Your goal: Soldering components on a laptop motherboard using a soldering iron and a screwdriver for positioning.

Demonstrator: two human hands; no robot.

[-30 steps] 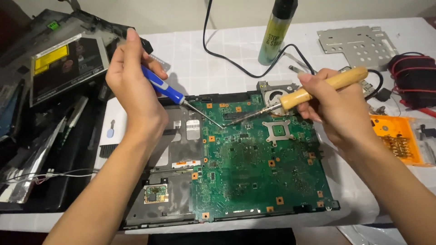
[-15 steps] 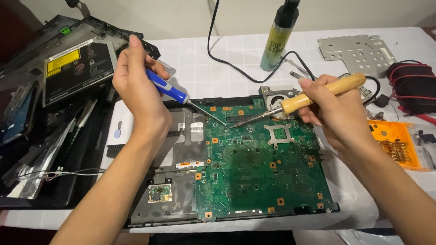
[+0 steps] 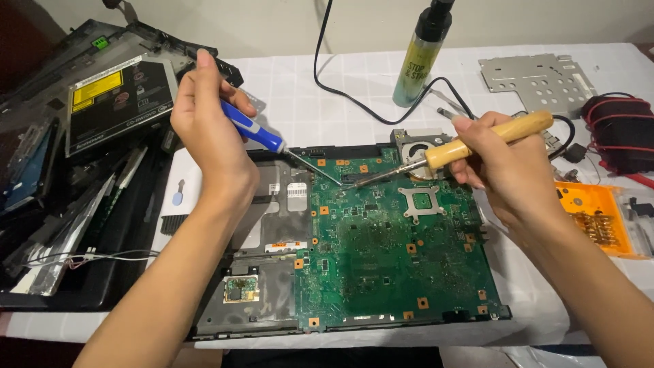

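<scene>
Screwdriver [image 3: 252, 127] in left hand [image 3: 208, 129], soldering iron [image 3: 470, 142] in right hand [image 3: 504, 170]

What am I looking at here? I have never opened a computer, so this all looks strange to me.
The picture comes from a camera on the person's head, looking down at their own two bare hands. On the white table lies a green circuit board in its dark frame. The left hand holds a blue-handled screwdriver, the right hand a wooden-handled soldering iron. Both tips meet near the board's top edge. Around lie a spray bottle, a metal plate, an orange parts box and taken-apart laptop pieces.
</scene>
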